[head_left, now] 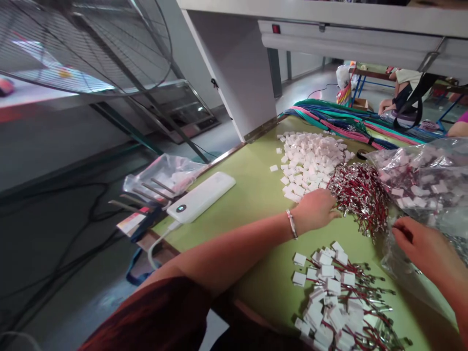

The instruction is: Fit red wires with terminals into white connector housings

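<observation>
My left hand [316,210], a bracelet at its wrist, is between a heap of small white connector housings [310,158] and a pile of short red wires with metal terminals [360,195]. Its fingers are curled at the edges of both heaps, and their tips are hidden. My right hand [426,246] is to the right of the wire pile, beside a clear plastic bag. Its thumb and fingers are bent together; anything between them is too small to make out. Nearer to me lies a group of white connectors with red wires attached [329,292].
The clear bag [427,180] at right holds more white connectors and red wires. Bundled coloured cables [340,119] lie at the back. A white power bank [203,197] with a cable sits at the table's left edge. A fan [91,44] stands at left; a person sits far back.
</observation>
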Motion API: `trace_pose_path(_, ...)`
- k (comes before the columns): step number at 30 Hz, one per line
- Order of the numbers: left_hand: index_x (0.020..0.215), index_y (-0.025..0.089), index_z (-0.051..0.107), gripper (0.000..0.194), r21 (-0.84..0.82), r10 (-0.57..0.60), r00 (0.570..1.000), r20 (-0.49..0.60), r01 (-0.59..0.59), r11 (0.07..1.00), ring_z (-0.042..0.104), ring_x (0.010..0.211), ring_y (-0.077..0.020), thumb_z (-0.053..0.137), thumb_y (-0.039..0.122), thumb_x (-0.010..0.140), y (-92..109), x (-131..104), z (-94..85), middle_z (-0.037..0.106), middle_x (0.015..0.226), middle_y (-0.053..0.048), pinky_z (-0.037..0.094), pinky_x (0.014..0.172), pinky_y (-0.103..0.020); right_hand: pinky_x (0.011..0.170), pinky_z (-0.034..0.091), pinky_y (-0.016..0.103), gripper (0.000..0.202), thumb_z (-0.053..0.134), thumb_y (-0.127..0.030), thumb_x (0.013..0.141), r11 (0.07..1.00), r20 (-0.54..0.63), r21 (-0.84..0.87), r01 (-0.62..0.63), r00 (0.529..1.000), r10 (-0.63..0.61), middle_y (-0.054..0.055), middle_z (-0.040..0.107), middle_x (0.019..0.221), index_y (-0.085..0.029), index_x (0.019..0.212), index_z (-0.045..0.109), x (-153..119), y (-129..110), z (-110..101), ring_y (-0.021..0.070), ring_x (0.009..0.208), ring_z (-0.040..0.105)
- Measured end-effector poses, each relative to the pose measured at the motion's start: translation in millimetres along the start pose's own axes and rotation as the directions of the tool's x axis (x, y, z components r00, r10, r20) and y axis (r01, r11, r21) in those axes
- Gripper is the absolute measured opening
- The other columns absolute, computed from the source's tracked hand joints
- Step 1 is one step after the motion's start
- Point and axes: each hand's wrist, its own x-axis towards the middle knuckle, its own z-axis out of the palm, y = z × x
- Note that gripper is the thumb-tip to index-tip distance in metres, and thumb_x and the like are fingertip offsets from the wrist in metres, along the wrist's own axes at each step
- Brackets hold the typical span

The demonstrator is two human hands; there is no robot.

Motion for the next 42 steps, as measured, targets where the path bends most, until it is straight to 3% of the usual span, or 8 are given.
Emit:
trace_pose_path(4, 0.087, 0.013, 0.066, 0.019, -0.025, -0.025, 1.000, -0.010, 0.025, 0.999, 0.057, 0.086, -0.0223, 0.051, 0.024, 0.092, 1.0, 0.6, 2.3, 0.065, 0.091, -0.010, 0.044, 0.074, -0.032, 0.048, 0.030, 0.026, 0.017, 0.049, -0.037, 0.083, 0.998, 0.064, -0.046, 0.031, 0.998, -0.028, 0.001, 0.066, 0.063, -0.024, 0.080, 0.060, -1.9, -10.8, -0.8, 0.0165, 0.048, 0.055)
trace_pose_path(14, 0.059, 0.015, 0.059, 0.021, -0.503, 0.013, 0.990, 0.138, 0.059, 0.862, 0.046, 0.046, -0.0071, 0.054, 0.026, 0.075, -5.9, -18.5, -37.3, 0.055, 0.050, 0.002, 0.032, 0.049, -0.021, 0.054, 0.040, 0.027, 0.022, 0.047, -0.039, 0.088, 0.968, 0.070, 0.230, 0.100, 0.990, -0.119, 0.001, 0.065, 0.068, -0.022, 0.086, 0.061, -8.0, -35.6, -4.4, 0.0157, 0.055, 0.056)
trace_pose_path(19, 0.053, 0.014, 0.057, 0.015, -0.394, -0.095, 0.969, 0.230, 0.182, 0.901, 0.049, 0.045, -0.0080, 0.054, 0.016, 0.068, -10.9, -15.9, -44.7, 0.057, 0.050, 0.000, 0.033, 0.046, -0.020, 0.055, 0.042, 0.027, 0.021, 0.047, -0.036, 0.089, 0.935, 0.066, 0.320, 0.156, 0.980, -0.186, 0.002, 0.064, 0.070, -0.021, 0.082, 0.060, -10.9, -50.3, -0.1, 0.0155, 0.059, 0.056)
trace_pose_path(24, 0.068, 0.015, 0.063, 0.017, -0.547, 0.170, 0.901, 0.399, 0.085, 0.833, 0.056, 0.050, -0.0095, 0.054, 0.025, 0.078, -11.2, -14.8, -37.0, 0.065, 0.059, -0.002, 0.038, 0.049, -0.019, 0.064, 0.048, 0.029, 0.019, 0.046, -0.032, 0.091, 0.892, 0.070, 0.420, 0.168, 0.974, -0.217, 0.008, 0.068, 0.098, -0.021, 0.086, 0.060, -12.8, -54.1, 4.2, 0.0187, 0.082, 0.062)
trace_pose_path(27, 0.070, 0.015, 0.064, 0.019, -0.584, 0.215, 0.916, 0.337, 0.025, 0.811, 0.056, 0.053, -0.0093, 0.053, 0.026, 0.080, -8.2, -14.6, -30.1, 0.065, 0.060, -0.001, 0.038, 0.050, -0.019, 0.071, 0.051, 0.031, 0.017, 0.046, -0.029, 0.092, 0.838, 0.114, 0.517, 0.173, 0.957, -0.267, 0.009, 0.065, 0.116, -0.022, 0.085, 0.060, -14.8, -57.4, 5.5, 0.0204, 0.097, 0.062)
trace_pose_path(35, 0.093, 0.017, 0.066, 0.024, -0.544, 0.329, 0.943, 0.049, -0.250, 0.801, 0.055, 0.070, -0.0131, 0.045, 0.012, 0.082, 23.1, -20.5, -11.9, 0.066, 0.080, -0.003, 0.041, 0.064, -0.024, 0.080, 0.051, 0.036, 0.014, 0.047, -0.021, 0.091, 0.834, 0.016, 0.456, 0.310, 0.935, -0.356, 0.007, 0.067, 0.095, -0.021, 0.087, 0.061, -20.6, -72.4, 17.5, 0.0192, 0.089, 0.063)
trace_pose_path(38, 0.098, 0.016, 0.065, 0.027, -0.602, 0.289, 0.957, 0.036, -0.210, 0.770, 0.054, 0.072, -0.0130, 0.041, 0.014, 0.087, 31.3, -22.9, -3.6, 0.065, 0.082, -0.003, 0.041, 0.064, -0.024, 0.080, 0.052, 0.034, 0.017, 0.046, -0.022, 0.092, 0.834, -0.025, 0.443, 0.328, 0.935, -0.354, 0.008, 0.069, 0.096, -0.021, 0.089, 0.062, -23.1, -74.1, 18.5, 0.0199, 0.089, 0.064)
trace_pose_path(42, 0.078, 0.015, 0.064, 0.023, -0.663, 0.091, 0.992, 0.087, -0.010, 0.748, 0.048, 0.060, -0.0099, 0.045, 0.022, 0.089, 28.7, -22.5, 3.4, 0.056, 0.066, 0.000, 0.038, 0.056, -0.022, 0.063, 0.051, 0.029, 0.020, 0.048, -0.034, 0.093, 0.852, -0.030, 0.511, 0.112, 0.993, -0.112, 0.004, 0.069, 0.079, -0.021, 0.092, 0.064, -21.6, -64.2, 17.7, 0.0171, 0.067, 0.064)
